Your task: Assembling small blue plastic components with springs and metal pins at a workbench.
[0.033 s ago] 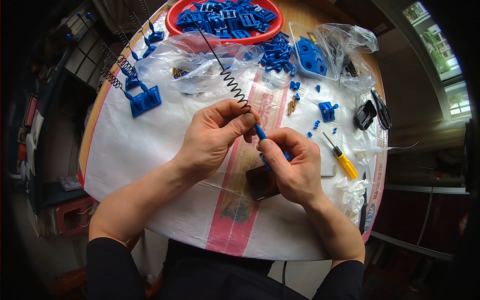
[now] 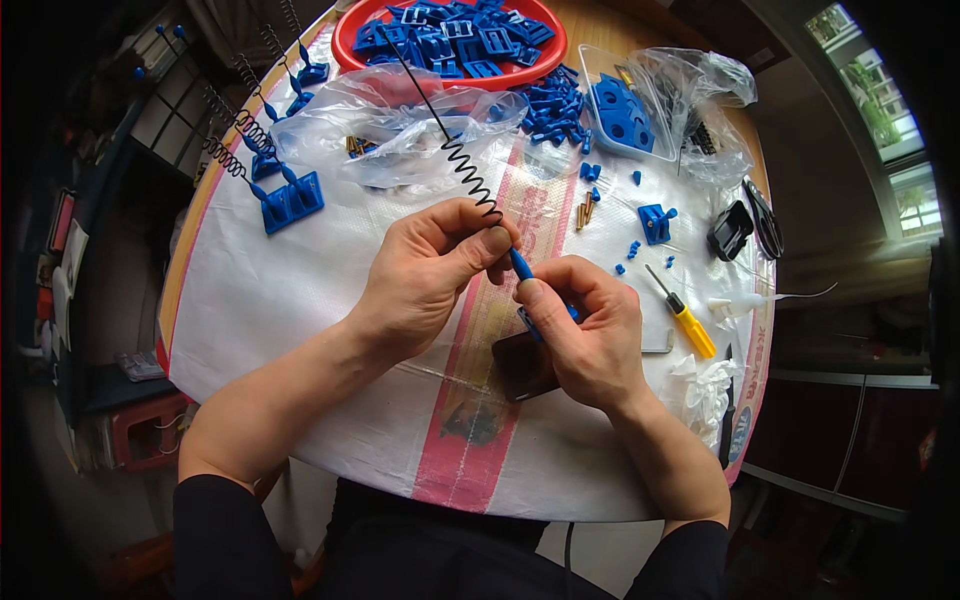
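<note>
- Holding the near end of a black coil spring (image 2: 468,172) between thumb and forefinger, the left hand (image 2: 425,275) is closed tight; the spring's straight wire tail runs up and away over the red bowl (image 2: 345,40).
- The right hand (image 2: 590,335) is closed around a small blue plastic piece (image 2: 524,267), whose tip meets the spring end just beside the left thumb.
- Judgement: the joining of spring to blue piece is mid-step; whether the end is seated cannot be told, as the fingers hide the joint.
- Done, by appearance: several springs already fitted to blue pieces (image 2: 262,150) lie at the left edge of the table (image 2: 300,300).
- Left, by appearance: the red bowl is heaped with blue parts, and a loose pile of small blue parts (image 2: 555,105) lies just beside it.
- A yellow-handled screwdriver (image 2: 682,314) lies untouched, right of the hands.
</note>
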The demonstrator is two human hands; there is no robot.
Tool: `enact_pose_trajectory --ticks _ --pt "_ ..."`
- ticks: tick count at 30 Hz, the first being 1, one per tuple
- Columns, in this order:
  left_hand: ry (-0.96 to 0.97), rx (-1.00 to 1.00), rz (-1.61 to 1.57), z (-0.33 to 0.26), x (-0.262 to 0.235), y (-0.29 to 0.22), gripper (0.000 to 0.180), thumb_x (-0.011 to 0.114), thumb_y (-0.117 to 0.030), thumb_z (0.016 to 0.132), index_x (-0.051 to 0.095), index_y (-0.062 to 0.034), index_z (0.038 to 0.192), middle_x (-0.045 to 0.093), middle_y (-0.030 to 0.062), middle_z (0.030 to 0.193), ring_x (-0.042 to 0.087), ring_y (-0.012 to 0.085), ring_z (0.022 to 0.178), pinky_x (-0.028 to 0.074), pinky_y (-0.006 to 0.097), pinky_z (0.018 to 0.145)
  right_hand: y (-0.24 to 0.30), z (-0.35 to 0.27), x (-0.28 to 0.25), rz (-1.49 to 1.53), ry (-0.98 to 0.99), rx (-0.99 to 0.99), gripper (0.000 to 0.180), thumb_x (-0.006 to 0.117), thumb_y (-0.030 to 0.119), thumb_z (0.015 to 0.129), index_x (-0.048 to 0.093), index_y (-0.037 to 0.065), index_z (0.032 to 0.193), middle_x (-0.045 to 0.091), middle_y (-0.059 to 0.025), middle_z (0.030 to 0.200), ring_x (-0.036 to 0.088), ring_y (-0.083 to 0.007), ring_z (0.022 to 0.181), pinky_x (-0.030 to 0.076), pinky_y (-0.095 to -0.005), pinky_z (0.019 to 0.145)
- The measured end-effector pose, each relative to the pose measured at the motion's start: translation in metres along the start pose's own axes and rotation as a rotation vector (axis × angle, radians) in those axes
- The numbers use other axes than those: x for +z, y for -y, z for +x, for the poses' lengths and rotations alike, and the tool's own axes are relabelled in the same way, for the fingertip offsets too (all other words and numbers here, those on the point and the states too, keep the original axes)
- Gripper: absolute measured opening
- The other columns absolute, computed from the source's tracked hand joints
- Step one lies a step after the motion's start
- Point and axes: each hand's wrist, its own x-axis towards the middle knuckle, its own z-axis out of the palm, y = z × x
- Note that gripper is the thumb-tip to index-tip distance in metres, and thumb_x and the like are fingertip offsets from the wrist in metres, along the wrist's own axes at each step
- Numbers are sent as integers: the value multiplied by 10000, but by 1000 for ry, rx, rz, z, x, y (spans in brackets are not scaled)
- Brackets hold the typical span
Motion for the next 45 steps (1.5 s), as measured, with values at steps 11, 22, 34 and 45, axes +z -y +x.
enact_pose_trajectory --ticks 11,22,34,45 --pt "36 -31 -55 -1 1 2 165 661 -138 973 670 -36 1103 661 43 1022 590 126 896 480 275 812 -10 1 3 37 -21 -85 131 672 112 919 691 -16 941 682 -68 787 636 -110 745 501 -275 674" --pt "23 94 -49 5 -3 -13 328 613 -191 1008 595 5 1271 668 93 1050 626 166 969 495 329 879 -7 -2 1 13 -14 -30 138 676 118 917 687 -18 934 675 -62 776 624 -100 742 498 -274 663" --pt "-3 124 -50 5 -4 -8 239 603 -209 1012 644 -40 1176 661 74 1040 622 149 962 505 318 869 -3 -3 2 -14 -5 7 142 673 122 917 685 -20 925 674 -60 769 622 -99 724 501 -269 654" --pt "1 78 -56 2 -4 -1 260 602 -220 1011 640 -43 1199 666 70 1064 624 144 972 501 313 867 -7 -2 3 1 -10 -42 130 671 123 921 690 -5 936 668 -51 765 613 -96 725 485 -263 656"
